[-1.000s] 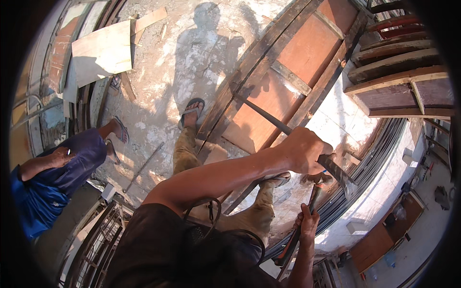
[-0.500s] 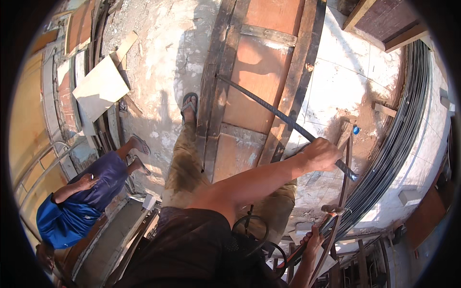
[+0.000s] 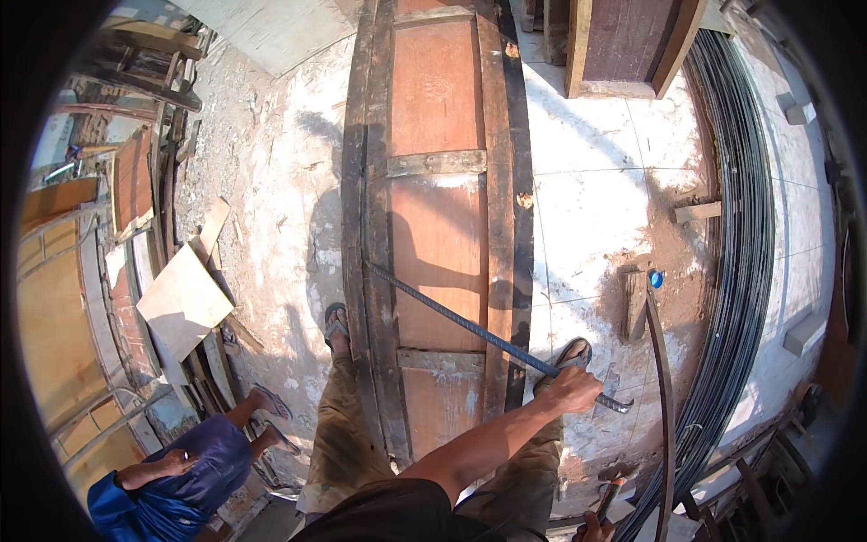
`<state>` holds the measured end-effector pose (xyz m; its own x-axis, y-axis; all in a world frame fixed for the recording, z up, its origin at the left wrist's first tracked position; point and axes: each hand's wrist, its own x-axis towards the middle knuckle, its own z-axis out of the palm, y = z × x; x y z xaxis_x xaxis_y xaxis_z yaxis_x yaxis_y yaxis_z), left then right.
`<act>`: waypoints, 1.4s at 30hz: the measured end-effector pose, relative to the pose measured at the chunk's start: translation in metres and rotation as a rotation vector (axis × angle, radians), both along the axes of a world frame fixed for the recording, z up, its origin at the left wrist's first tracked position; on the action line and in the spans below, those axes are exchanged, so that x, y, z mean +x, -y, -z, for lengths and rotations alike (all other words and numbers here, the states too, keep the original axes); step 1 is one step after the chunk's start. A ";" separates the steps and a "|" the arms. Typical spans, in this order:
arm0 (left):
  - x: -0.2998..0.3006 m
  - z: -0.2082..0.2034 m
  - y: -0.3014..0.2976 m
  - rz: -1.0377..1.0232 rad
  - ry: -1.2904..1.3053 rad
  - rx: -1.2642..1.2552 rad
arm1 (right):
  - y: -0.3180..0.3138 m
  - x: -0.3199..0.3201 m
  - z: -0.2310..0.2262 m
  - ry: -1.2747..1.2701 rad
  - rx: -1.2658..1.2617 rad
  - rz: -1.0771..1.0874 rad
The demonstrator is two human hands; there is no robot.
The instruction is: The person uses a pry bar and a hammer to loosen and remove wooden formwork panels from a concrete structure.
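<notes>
A ribbed steel crowbar [image 3: 461, 318] slants across a panelled wooden door or frame [image 3: 440, 163] lying on the floor. Its far tip meets the dark left-hand timber; whether it is wedged there I cannot tell. My left hand [image 3: 575, 391] is closed around the crowbar near its bent end, right of the panel. Low on the right, my right hand [image 3: 592, 528] grips a hammer [image 3: 612, 495], head upward; the picture's lower edge cuts off part of this hand. My sandalled feet stand on either side of the panel.
A long bundle of thin steel rods [image 3: 736, 253] curves along the right. Near it lie a wood block [image 3: 636, 305], a narrow strip [image 3: 662, 388] and a blue cap [image 3: 657, 279]. At left a person [image 3: 203, 461] sits by a pale board [image 3: 185, 303] and stacked timber.
My view has shifted, showing more of the panel ahead and my right foot. The crowbar's near end and my left hand sit lower and closer to the panel. Both grips stay closed.
</notes>
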<state>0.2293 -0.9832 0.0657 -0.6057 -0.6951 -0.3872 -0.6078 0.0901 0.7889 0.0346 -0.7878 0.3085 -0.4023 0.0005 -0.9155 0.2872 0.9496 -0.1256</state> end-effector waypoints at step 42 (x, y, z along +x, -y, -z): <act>0.367 -0.243 -0.040 -0.718 -0.362 -0.133 | 0.094 0.283 -0.054 -0.023 0.070 -0.843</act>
<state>0.5964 -0.9429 0.3086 -0.0664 -0.9879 -0.1400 -0.2626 -0.1180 0.9577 0.3172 -0.8813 0.3629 -0.3120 -0.2516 -0.9162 -0.5227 0.8507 -0.0557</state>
